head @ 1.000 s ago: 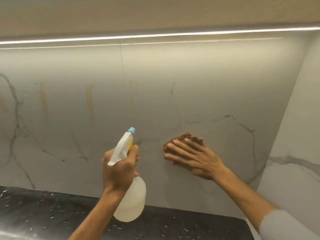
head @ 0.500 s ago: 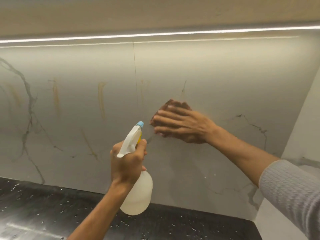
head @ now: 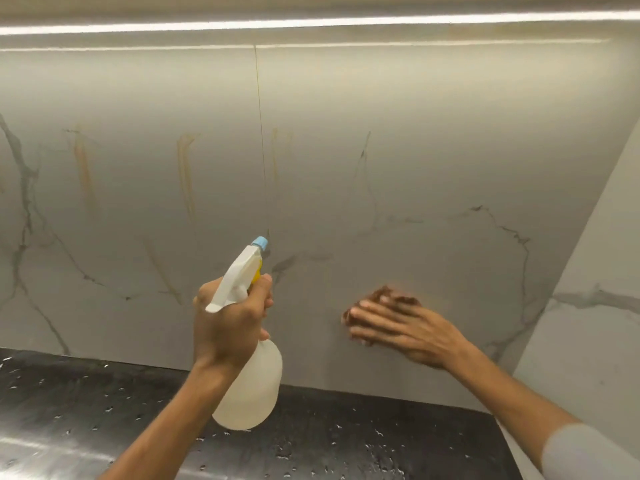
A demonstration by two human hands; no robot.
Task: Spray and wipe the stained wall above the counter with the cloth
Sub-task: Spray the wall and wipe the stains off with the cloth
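Observation:
My left hand (head: 230, 323) grips a white spray bottle (head: 254, 382) with a blue nozzle tip, held upright in front of the pale marble-look wall (head: 415, 150). My right hand (head: 405, 327) lies flat against the wall low on the right, fingers spread over a brown cloth (head: 384, 296) that peeks out above and left of the fingertips; hand and cloth are motion-blurred. Orange-brown streak stains (head: 187, 174) run down the wall at the upper left, well away from the cloth.
A black speckled counter (head: 86, 403) runs along the bottom, glossy and dotted with drops. A side wall (head: 588, 323) closes the corner on the right. A light strip (head: 311, 24) glows under the cabinet above.
My right hand has slid the cloth down and to the right along the wall from a higher spot. The bottle stays in my left hand at about the same place.

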